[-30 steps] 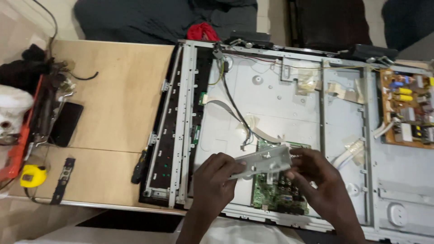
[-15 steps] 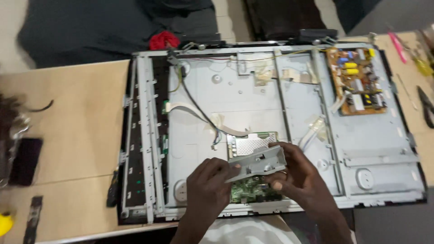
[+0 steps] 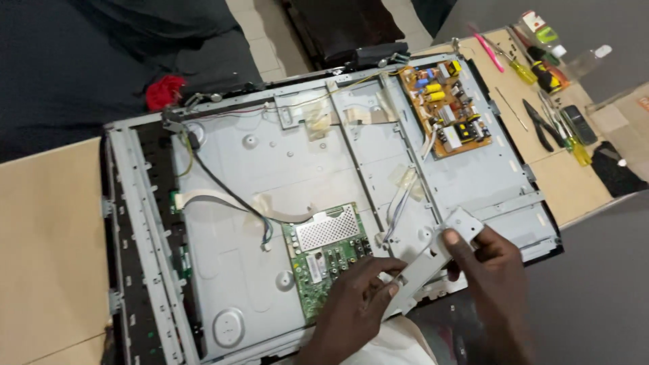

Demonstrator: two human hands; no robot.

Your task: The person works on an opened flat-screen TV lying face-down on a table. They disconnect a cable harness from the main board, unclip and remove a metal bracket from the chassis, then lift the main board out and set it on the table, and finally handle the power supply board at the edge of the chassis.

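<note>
1. Holding a grey metal bracket [image 3: 433,260] over the panel's [image 3: 270,169] lower edge, beside the green board [image 3: 328,260].
2. My left hand [image 3: 355,297] pinches its near end, my right hand [image 3: 490,260] grips its far end.
3. It looks light, stiff and thin-edged, so I judge the ends the safest hold.

What you can't make out

Your left hand [image 3: 358,297] covers the near end of the metal bracket [image 3: 433,260]; both forearms run off the edge at 6 o'clock; the tools [image 3: 551,101] at 2 o'clock are too small to tell apart.
</note>
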